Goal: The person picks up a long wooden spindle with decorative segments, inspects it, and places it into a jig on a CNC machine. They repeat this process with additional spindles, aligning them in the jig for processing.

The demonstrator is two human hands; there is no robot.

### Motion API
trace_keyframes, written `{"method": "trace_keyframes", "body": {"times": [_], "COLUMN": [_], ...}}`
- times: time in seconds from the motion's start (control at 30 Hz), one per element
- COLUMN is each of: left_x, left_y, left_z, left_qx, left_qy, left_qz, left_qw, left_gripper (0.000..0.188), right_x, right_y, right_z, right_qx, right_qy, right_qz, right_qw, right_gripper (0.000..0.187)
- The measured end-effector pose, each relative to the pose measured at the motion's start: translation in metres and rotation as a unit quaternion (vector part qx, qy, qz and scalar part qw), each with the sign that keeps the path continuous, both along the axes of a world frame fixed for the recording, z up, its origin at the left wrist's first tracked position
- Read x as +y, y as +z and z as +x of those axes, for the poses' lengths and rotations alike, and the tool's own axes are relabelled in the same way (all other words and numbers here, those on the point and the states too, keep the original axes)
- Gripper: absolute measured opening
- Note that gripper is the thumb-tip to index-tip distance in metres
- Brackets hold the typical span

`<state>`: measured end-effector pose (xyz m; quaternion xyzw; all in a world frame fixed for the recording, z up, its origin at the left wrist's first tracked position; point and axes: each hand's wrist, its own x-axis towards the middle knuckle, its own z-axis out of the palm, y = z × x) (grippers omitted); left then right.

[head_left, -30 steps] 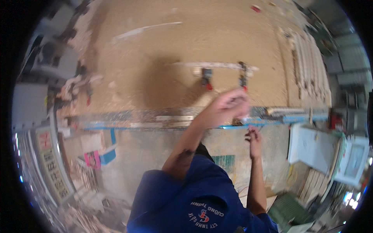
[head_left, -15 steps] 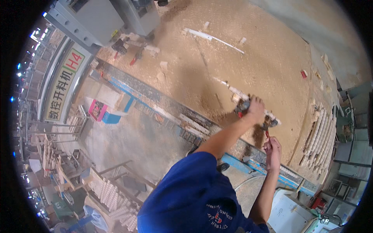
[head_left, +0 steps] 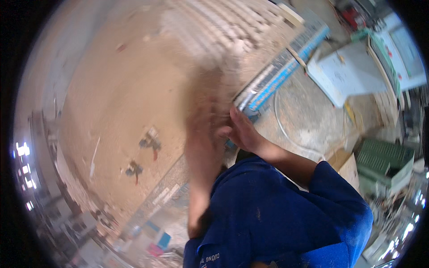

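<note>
My left hand [head_left: 203, 118] reaches over the sawdust-covered table [head_left: 120, 94], its fingers smeared by motion. Close beside it, at the table's front edge, my right hand [head_left: 243, 131] has its fingers curled in. A blurred pale-brown streak [head_left: 223, 82], perhaps a turned wooden rod, runs up from between the hands toward a stack of turned wooden rods [head_left: 214, 27]. Where each hand touches it is too smeared to make out. Two toggle clamps with red handles, one nearer the hands [head_left: 150, 142] and one farther left [head_left: 134, 170], stand on the table with no rod across them.
A blue-edged rail [head_left: 279, 82] borders the table's front. Right of it are a light-blue cabinet [head_left: 353, 76], a hose [head_left: 279, 118] on the floor and a green metal box [head_left: 384, 163]. A thin white strip [head_left: 94, 157] lies on the table beyond the clamps.
My view has swung toward the rod stack. Both hands have left the clamps and come together at the front edge. The rod that lay in the clamps is gone from them.
</note>
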<state>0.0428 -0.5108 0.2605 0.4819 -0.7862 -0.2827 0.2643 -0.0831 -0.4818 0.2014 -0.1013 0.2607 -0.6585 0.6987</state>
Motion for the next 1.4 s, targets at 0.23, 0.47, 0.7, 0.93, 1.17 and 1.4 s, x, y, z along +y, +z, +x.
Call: {"method": "trace_keyframes", "body": {"times": [0.23, 0.47, 0.7, 0.93, 1.17, 1.4], "left_x": [0.024, 0.032, 0.040, 0.039, 0.017, -0.109], "left_y": [-0.027, -0.050, -0.067, -0.084, -0.077, -0.058], "left_z": [-0.082, -0.077, -0.078, -0.049, -0.046, -0.098], "left_qx": [-0.129, -0.203, -0.212, -0.265, -0.188, 0.010], "left_qy": [-0.237, -0.257, -0.200, -0.152, -0.049, 0.163], "left_qz": [0.042, 0.155, 0.236, 0.292, 0.266, 0.110], "left_qw": [0.962, 0.932, 0.927, 0.907, 0.944, 0.981], "left_gripper": [0.049, 0.044, 0.041, 0.040, 0.026, 0.027], "right_x": [0.074, 0.035, -0.007, -0.097, -0.126, -0.112], "right_y": [-0.157, -0.162, -0.175, -0.211, -0.250, -0.234], "right_z": [-0.155, -0.255, -0.439, -0.549, -0.522, -0.500], "right_qx": [0.164, 0.093, 0.469, 0.848, 0.869, 0.805], "right_qy": [-0.309, -0.344, -0.256, -0.164, -0.062, -0.025], "right_qz": [0.297, 0.321, 0.244, 0.244, 0.147, 0.185], "right_qw": [0.888, 0.878, 0.809, 0.441, 0.469, 0.563], "right_gripper": [0.018, 0.070, 0.075, 0.071, 0.034, 0.034]}}
